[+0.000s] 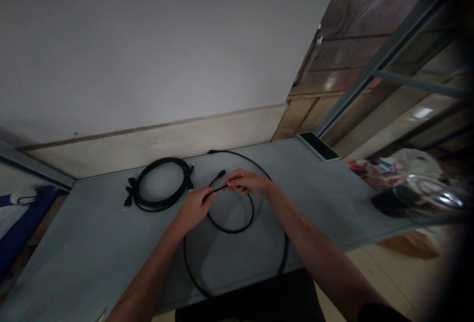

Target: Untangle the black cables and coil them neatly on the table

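Note:
A loose black cable (231, 232) lies in wide curves on the grey table, part of it hanging toward the front edge. My left hand (196, 207) pinches a stretch of this cable above the table. Just to the right, my right hand (246, 182) holds the same cable between thumb and fingers, with a short length running between the two hands. One connector (222, 173) rests behind my hands, and another end (212, 151) lies near the table's back edge. To the left sits a coiled black cable (138, 191) with several connectors sticking out.
The grey table (92, 243) stands against a pale wall. A phone-like object (319, 145) lies at its back right corner. At the right edge are a dark, shiny container (398, 201) and plastic bags (414, 164). A metal post (370, 75) rises at the back right.

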